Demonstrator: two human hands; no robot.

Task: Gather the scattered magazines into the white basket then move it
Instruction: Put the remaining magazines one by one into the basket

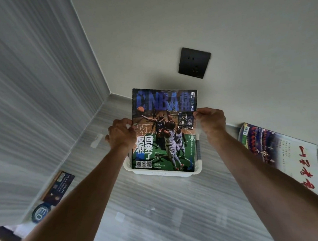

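My left hand (120, 133) and right hand (210, 120) pinch the magazine (164, 131) by its side edges, light and floppy, over the basket (164, 174).

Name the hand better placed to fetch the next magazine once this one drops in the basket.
Right. The right hand is nearer the large magazine with red writing on the right; the dark magazine lies further from the left hand.

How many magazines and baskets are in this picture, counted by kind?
Magazines: 3, the basketball magazine held by the left hand and right hand, the red-lettered magazine, the dark magazine.
Baskets: 1, the white basket.
Total: 4.
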